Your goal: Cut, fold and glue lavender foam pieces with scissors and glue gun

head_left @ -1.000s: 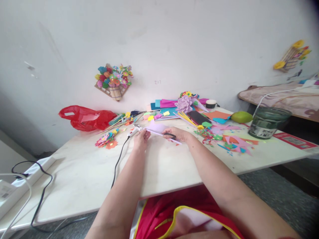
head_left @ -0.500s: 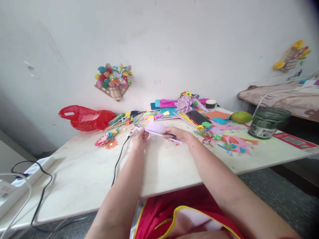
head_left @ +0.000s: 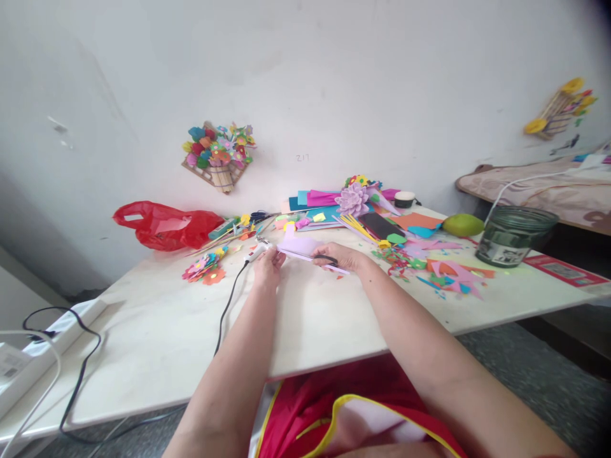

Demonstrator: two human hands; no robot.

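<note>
My left hand (head_left: 268,266) pinches the near left edge of a pale lilac sheet (head_left: 300,245) held just above the white table (head_left: 157,343). My right hand (head_left: 340,257) is closed round black-handled scissors (head_left: 326,259), whose blades lie along the sheet's lower edge. A thin lilac strip (head_left: 337,270) sticks out under the right hand. A white glue gun (head_left: 254,252) with a black cord (head_left: 224,318) lies just left of my left hand.
Stacked coloured foam sheets (head_left: 315,198), a purple paper flower (head_left: 352,200), a phone (head_left: 380,225) and scattered offcuts (head_left: 449,272) crowd the far right. A green jar (head_left: 513,235), a green fruit (head_left: 463,224), a red bag (head_left: 165,225) and small paper flowers (head_left: 204,270) also stand there.
The lilac sheet has tilted up slightly between my hands; both hands stay almost where they were.
</note>
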